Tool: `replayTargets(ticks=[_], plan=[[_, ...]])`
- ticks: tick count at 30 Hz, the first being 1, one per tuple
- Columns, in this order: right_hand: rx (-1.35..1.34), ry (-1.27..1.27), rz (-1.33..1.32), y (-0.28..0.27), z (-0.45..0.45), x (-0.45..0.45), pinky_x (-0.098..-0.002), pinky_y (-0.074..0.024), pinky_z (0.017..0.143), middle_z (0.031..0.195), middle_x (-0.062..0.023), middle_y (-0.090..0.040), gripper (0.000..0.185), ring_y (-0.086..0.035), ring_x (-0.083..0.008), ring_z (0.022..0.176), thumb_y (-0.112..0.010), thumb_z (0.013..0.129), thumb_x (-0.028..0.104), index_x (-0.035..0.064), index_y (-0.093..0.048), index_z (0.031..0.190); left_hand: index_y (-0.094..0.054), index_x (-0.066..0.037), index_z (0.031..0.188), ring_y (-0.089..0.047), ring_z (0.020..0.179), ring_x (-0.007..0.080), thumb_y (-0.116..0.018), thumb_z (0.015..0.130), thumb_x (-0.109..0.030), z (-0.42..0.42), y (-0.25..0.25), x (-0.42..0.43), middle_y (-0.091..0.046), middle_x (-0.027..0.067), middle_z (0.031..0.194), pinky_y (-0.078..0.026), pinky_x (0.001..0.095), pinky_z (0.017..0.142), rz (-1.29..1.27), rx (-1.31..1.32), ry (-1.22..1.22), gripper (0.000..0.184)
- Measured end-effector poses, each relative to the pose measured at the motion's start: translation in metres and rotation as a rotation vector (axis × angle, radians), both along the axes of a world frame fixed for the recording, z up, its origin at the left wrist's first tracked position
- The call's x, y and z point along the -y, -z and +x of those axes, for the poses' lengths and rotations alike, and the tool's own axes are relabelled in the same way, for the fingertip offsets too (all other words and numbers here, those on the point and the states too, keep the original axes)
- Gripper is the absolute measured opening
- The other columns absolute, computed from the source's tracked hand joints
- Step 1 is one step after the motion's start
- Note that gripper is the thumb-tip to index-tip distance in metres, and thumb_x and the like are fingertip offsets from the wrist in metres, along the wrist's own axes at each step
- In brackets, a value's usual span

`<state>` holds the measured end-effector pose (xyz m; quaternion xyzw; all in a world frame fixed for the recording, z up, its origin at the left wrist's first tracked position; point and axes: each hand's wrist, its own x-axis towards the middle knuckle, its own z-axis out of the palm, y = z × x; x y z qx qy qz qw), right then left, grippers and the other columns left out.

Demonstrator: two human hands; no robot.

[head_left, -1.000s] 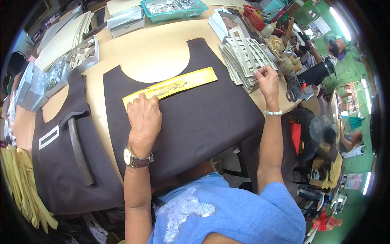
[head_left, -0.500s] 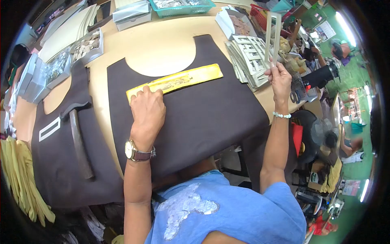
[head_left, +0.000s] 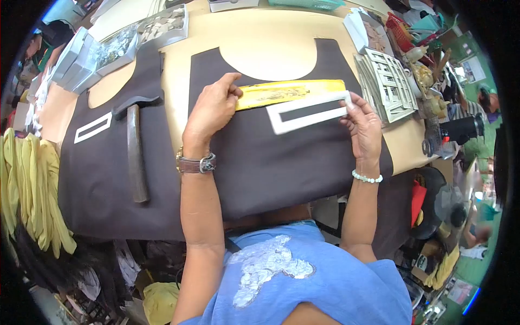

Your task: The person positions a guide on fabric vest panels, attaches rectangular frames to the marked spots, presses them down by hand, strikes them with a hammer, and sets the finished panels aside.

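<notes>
My right hand (head_left: 364,130) pinches the right end of a white rectangular frame (head_left: 279,123) with a long slot. The frame is held over a dark apron-shaped fabric panel (head_left: 281,168), below a yellow strip (head_left: 292,92) with a worn, stained face. My left hand (head_left: 211,111) is closed, its curled fingers at the strip's left end, which they hide. On a second dark panel (head_left: 103,179) to the left lie another white slotted frame (head_left: 93,128) and a hammer (head_left: 136,151).
Boxes of small pieces (head_left: 162,27) stand at the back left. A stack of white slotted frames (head_left: 392,86) lies at the right, beside a box (head_left: 371,32) and a red basket (head_left: 401,30). Yellow gloves or cloths (head_left: 32,184) hang at the left edge.
My right hand has brought the white frame down from the upper right to over the dark panel. My left hand has turned at the yellow strip's left end. The view has shifted.
</notes>
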<state>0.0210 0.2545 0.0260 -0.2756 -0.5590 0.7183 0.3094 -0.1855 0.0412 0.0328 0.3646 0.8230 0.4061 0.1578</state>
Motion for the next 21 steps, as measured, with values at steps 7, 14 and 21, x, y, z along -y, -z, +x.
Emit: replayTargets(ticks=[7,14,21], plan=[[0.197,-0.033,0.107,0.0,-0.012,0.02,-0.0195,-0.0524,0.055,0.085,-0.0117,-0.066,0.03,-0.064,-0.0119,0.065,-0.061,0.083,-0.001,-0.005,-0.051,0.111,-0.048,0.004,0.126,-0.062,0.093,0.0229,-0.059,0.078,-0.005,-0.002,-0.006,0.003,-0.065,0.0179,0.103,-0.048,0.0331,0.086,-0.025,0.099,0.031,0.05],[0.297,-0.003,0.177,0.008,-0.014,0.021,-0.0185,-0.0502,0.052,0.081,-0.0099,-0.066,0.032,-0.063,-0.0109,0.064,-0.061,0.082,-0.001,-0.0064,-0.05,0.112,-0.046,0.003,0.128,-0.058,0.095,0.0233,-0.077,0.064,-0.006,0.0,-0.001,0.003,-0.06,0.0119,0.101,-0.045,0.0326,0.089,-0.043,0.051,0.092,0.071],[0.323,0.011,0.203,0.007,-0.015,0.023,-0.0184,-0.0493,0.053,0.08,-0.0085,-0.065,0.034,-0.062,-0.0099,0.064,-0.062,0.082,-0.002,-0.0068,-0.05,0.113,-0.047,0.001,0.127,-0.058,0.096,0.0264,-0.079,0.061,-0.006,0.005,0.003,0.0,-0.058,0.0116,0.1,-0.046,0.0347,0.089,-0.073,-0.102,0.078,0.074]])
